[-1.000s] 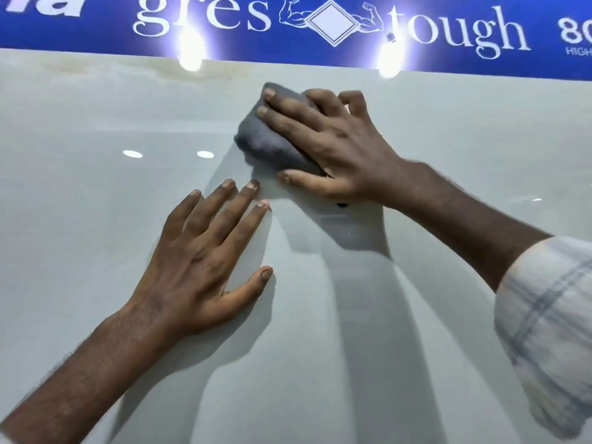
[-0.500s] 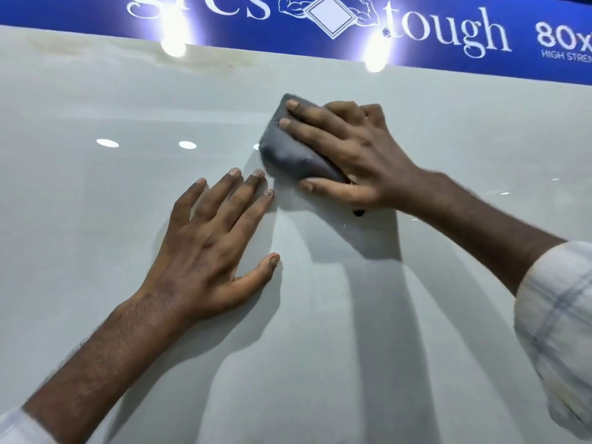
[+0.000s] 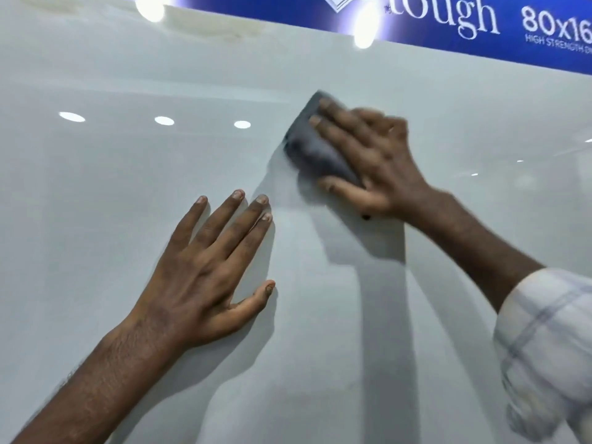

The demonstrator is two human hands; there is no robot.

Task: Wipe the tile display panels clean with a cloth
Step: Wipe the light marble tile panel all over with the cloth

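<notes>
A large glossy pale grey tile panel (image 3: 96,219) fills the view. My right hand (image 3: 378,161) presses a folded dark grey cloth (image 3: 315,152) flat against the panel's upper middle. Its fingers lie straight over the cloth and the thumb runs along the cloth's lower edge. The hand and cloth are motion-blurred. My left hand (image 3: 208,270) lies flat on the panel below and left of the cloth, fingers spread, holding nothing.
A blue sign band (image 3: 480,24) with white lettering runs along the panel's top edge. Ceiling lights reflect as bright spots (image 3: 164,120) on the tile. My checked right sleeve (image 3: 544,347) sits at the lower right.
My right hand has slid the cloth to the right across the panel, away from the left fingertips. My left hand stays flat in the same spot.
</notes>
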